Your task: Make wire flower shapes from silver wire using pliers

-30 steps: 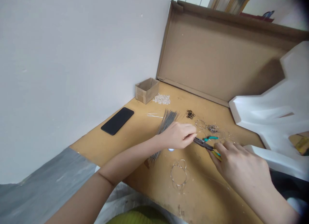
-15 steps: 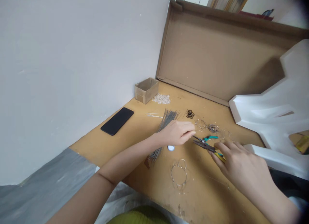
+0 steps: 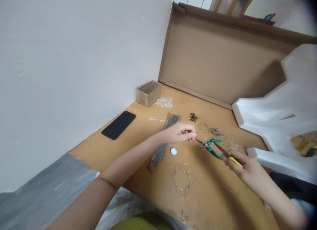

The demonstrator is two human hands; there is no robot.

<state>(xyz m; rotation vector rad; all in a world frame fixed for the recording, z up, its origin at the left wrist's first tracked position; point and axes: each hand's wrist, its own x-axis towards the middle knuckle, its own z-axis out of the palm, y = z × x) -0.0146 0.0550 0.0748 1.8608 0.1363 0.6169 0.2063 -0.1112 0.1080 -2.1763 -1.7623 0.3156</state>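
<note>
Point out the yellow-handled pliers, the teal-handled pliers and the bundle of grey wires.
Yellow-handled pliers (image 3: pixel 221 149): head view, on the dark metal nose.
Teal-handled pliers (image 3: pixel 214 152): head view, on the lower teal handle.
Bundle of grey wires (image 3: pixel 159 153): head view, on the nearer part.

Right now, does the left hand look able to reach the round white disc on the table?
Probably yes: the disc lies uncovered near the left hand, though that hand looks closed.

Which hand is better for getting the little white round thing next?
Probably the left hand: it's nearer the white round thing, and the right hand holds yellow-handled pliers. I can't tell whether the left pinches something small.
</note>
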